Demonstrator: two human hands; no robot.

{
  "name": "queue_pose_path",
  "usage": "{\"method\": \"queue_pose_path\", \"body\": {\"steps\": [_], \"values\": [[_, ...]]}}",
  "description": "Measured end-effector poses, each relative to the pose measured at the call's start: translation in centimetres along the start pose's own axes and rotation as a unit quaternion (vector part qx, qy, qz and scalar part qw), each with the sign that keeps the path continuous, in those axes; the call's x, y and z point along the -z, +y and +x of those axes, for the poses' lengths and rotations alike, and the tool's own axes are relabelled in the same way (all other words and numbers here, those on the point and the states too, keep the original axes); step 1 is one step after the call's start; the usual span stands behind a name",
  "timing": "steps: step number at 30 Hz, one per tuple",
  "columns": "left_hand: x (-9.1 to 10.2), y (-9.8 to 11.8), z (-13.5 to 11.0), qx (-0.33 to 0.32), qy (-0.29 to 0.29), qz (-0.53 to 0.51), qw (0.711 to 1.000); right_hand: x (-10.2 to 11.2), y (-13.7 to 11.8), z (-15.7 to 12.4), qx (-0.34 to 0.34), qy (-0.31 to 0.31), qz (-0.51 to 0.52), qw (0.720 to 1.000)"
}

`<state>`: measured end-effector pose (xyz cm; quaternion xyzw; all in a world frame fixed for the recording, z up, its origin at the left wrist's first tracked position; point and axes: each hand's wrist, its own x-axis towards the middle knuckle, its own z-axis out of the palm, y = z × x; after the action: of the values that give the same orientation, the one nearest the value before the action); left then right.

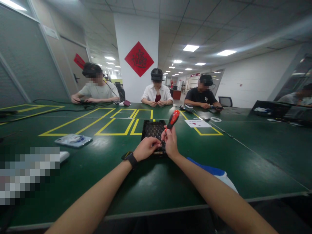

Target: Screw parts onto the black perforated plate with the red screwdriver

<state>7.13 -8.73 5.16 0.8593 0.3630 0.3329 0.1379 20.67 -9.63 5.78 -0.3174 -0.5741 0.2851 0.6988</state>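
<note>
A black flat device, like a laptop base or keyboard panel, lies on the green table in front of me. My right hand is closed round a screwdriver with a red and black handle, its tip pointing down at the device's near edge. My left hand, with a dark watch on the wrist, is curled at the same near edge, fingertips pinched close to the screwdriver tip. What they pinch is too small to see.
A clear plastic packet lies to my left, a blue and white item under my right forearm, and a white sheet and a ring of tape further right. Three people sit across the table; another sits at far right.
</note>
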Motion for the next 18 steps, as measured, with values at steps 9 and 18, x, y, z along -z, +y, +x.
{"method": "queue_pose_path", "body": {"steps": [9, 18], "values": [[-0.05, 0.10, 0.07, 0.024, 0.014, -0.050, 0.998, 0.02, -0.45, -0.18, 0.011, -0.012, -0.016, 1.000], [-0.28, -0.35, -0.01, 0.030, 0.001, -0.069, 0.997, 0.14, -0.32, -0.04, -0.005, -0.046, 0.004, 0.999]]}}
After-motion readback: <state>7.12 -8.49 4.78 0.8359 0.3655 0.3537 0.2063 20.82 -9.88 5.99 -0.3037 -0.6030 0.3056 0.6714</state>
